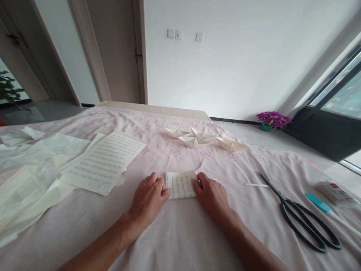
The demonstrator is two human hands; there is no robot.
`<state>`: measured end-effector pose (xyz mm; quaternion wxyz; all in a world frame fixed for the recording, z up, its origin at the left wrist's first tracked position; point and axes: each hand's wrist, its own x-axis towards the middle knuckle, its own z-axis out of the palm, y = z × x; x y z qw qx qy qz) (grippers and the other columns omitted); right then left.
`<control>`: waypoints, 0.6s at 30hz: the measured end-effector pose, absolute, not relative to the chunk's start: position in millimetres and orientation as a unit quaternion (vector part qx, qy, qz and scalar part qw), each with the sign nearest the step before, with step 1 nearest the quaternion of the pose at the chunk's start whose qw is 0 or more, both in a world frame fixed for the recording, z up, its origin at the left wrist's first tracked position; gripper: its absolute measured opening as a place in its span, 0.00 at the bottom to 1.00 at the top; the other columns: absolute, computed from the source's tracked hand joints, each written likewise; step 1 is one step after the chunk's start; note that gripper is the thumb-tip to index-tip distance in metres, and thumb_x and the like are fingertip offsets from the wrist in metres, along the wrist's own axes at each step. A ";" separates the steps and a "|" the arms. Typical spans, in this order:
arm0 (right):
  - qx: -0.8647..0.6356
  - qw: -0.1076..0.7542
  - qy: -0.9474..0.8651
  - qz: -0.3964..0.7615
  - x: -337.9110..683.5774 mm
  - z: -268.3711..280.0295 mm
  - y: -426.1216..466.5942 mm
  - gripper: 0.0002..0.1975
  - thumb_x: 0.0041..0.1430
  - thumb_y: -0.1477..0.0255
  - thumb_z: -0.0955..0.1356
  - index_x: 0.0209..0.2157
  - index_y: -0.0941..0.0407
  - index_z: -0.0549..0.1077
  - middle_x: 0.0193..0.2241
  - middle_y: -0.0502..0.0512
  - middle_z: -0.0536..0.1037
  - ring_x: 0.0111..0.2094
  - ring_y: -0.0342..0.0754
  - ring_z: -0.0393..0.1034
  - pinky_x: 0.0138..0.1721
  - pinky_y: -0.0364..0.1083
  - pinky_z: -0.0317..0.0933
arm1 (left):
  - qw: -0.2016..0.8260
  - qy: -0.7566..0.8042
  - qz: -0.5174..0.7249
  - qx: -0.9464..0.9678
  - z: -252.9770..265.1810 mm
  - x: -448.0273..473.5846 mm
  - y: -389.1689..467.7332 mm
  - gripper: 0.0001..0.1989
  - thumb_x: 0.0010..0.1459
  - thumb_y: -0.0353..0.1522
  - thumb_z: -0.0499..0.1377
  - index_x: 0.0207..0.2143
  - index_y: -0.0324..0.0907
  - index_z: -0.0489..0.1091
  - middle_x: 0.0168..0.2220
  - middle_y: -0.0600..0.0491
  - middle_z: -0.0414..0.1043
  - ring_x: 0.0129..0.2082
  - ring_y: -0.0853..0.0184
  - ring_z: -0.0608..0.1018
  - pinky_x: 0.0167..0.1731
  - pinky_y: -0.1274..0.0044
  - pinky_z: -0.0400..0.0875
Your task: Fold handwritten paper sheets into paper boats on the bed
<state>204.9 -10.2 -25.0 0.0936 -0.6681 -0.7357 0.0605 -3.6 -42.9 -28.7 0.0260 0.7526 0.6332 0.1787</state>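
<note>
Both hands are at work on a small folded paper, pinching it from opposite sides. From where I stand, the left hand point(150, 191) is curled in, its thumb at the left edge, while the right hand point(211, 190) grips the right edge between thumb and fingers. Between them sits the folded paper point(181, 185), lined with handwriting, near the middle of the surface, on a pale pink cloth point(171, 238) printed with flowers and rumpled in soft creases.

Just beyond the paper, toward the far side, four paper boats point(195, 141) stand in a loose cluster, the rightmost a little apart from the others. To the right of the right hand lies a narrow white strip point(256, 185), and next to it a pair of black scissors point(303, 224), blades pointing away from the person. Farther right I see a blue-headed tool point(318, 202) with a pale handle, just beside a small box point(336, 193).

Over on the left, a written sheet point(104, 160) rests against a spread of creased, overlapping papers point(33, 178). Past the surface, magenta flowers point(274, 120) in a green pot point(265, 127) stand on the floor point(242, 131) by the white wall point(230, 74).
</note>
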 end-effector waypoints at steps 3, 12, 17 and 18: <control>-0.666 0.096 -0.737 0.057 205.5 -25.8 -10.0 0.10 0.63 0.62 0.58 0.36 0.52 0.66 0.31 0.51 0.78 0.33 0.48 0.72 0.27 0.44 0.41 | 0.006 0.632 0.196 0.750 -29.8 -2.4 -43.1 0.03 0.54 0.30 0.58 0.32 0.42 0.66 0.37 0.50 0.68 0.38 0.62 0.72 0.39 0.70 0.67; -0.671 0.095 -0.733 0.054 205.3 -26.4 -9.5 0.11 0.63 0.62 0.58 0.36 0.52 0.66 0.31 0.51 0.78 0.33 0.48 0.72 0.27 0.44 0.40 | -0.019 0.506 0.152 0.849 -44.1 -2.6 -38.6 0.23 0.59 0.20 0.46 0.55 0.41 0.63 0.59 0.46 0.63 0.60 0.59 0.64 0.57 0.60 0.58; -0.678 0.117 -0.723 0.066 206.0 -26.9 -10.5 0.11 0.62 0.63 0.60 0.44 0.51 0.64 0.30 0.50 0.78 0.33 0.48 0.72 0.29 0.43 0.44 | -0.034 0.508 0.117 0.852 -39.1 -3.0 -40.7 0.22 0.61 0.23 0.47 0.57 0.41 0.62 0.60 0.46 0.61 0.60 0.59 0.63 0.59 0.60 0.56; -0.679 0.124 -0.721 0.067 206.2 -26.8 -10.6 0.12 0.62 0.63 0.60 0.45 0.51 0.63 0.30 0.50 0.78 0.34 0.49 0.72 0.29 0.43 0.45 | -0.038 0.510 0.116 0.852 -37.4 -2.7 -41.4 0.22 0.61 0.24 0.48 0.57 0.41 0.62 0.60 0.46 0.61 0.60 0.59 0.64 0.59 0.59 0.56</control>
